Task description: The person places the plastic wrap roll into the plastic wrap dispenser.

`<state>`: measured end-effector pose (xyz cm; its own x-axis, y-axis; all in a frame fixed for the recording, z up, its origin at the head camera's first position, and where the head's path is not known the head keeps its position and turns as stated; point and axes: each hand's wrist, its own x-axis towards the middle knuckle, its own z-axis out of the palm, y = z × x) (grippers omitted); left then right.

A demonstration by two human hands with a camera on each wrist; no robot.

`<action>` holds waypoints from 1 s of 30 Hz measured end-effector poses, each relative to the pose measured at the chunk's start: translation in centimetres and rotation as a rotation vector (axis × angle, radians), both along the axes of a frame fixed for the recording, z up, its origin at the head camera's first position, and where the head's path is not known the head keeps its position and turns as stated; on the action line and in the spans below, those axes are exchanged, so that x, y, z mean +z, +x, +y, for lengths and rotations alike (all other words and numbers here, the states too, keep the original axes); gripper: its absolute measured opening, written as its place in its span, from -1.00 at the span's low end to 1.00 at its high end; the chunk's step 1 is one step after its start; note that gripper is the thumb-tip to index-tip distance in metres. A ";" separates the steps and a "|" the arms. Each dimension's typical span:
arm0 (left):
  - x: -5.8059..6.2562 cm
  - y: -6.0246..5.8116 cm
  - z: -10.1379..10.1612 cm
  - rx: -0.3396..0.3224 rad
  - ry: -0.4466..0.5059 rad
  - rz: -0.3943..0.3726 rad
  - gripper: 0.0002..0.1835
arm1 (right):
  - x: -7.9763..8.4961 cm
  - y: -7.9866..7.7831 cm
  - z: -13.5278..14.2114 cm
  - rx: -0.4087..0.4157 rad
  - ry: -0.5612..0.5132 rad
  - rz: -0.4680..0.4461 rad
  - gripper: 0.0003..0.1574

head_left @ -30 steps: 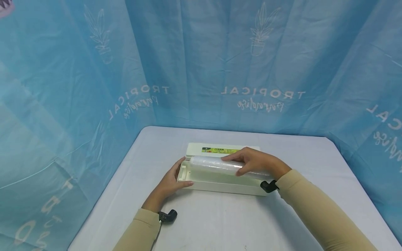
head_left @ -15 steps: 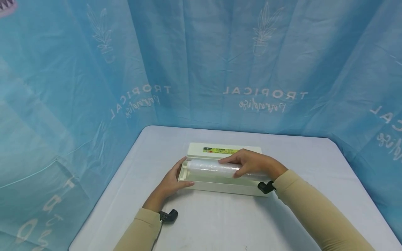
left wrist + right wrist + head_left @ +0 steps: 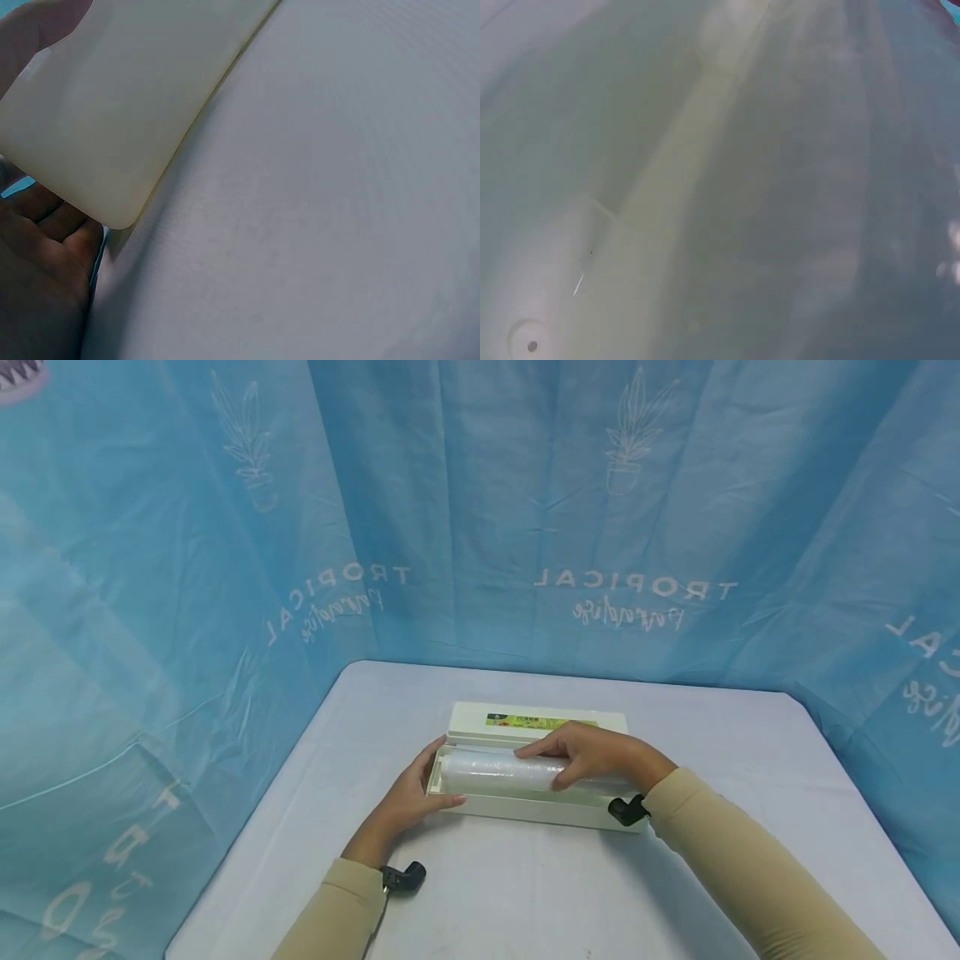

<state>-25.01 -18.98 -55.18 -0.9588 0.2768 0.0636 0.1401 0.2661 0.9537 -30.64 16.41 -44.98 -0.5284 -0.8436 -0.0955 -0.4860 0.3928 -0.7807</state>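
Observation:
In the head view a long pale cream box (image 3: 532,811) lies across the table with its hinged lid (image 3: 467,720) tipped back. My left hand (image 3: 405,795) grips the box's left end, thumb on the front wall and fingers round behind. From the left wrist, the same hand (image 3: 41,259) shows beside the box's smooth front wall (image 3: 135,112). A roll of plastic wrap (image 3: 480,767) lies low along the box opening. My right hand (image 3: 600,753) holds its right part from above; that end is hidden under the hand. Close up in the right wrist view is the shiny roll (image 3: 810,195).
A green and yellow label (image 3: 517,721) is stuck on the lid. The box rests on a white-covered table (image 3: 495,893). A blue printed curtain (image 3: 480,510) hangs behind the table and along its sides. A black wrist camera (image 3: 630,810) overlaps the box's right front corner.
The right hand has lowered the plastic wrap roll into the box and shifted it slightly left. The left hand keeps its grip on the box end.

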 end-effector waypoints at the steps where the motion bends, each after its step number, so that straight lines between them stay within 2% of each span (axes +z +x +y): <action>1: 0.0 0.0 0.0 0.001 0.001 -0.002 0.25 | -0.1 0.0 -0.1 -0.001 0.001 -0.005 -0.08; 14: 0.2 0.0 0.0 0.000 -0.022 0.007 0.23 | -0.4 0.3 -0.7 0.001 0.039 0.006 -0.11; 21: 0.3 0.1 0.0 -0.001 -0.024 -0.005 0.25 | -1.2 0.1 -1.2 0.016 0.021 -0.003 -0.14; 30: 0.2 0.1 -0.1 0.004 -0.019 -0.007 0.24 | -1.8 0.2 -1.5 -0.007 0.035 -0.020 -0.13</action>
<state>-24.88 -19.04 -54.93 -0.9603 0.2742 0.0516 0.1324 0.2849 0.9494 -30.45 14.88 -46.74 -0.5319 -0.8358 -0.1359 -0.4672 0.4235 -0.7761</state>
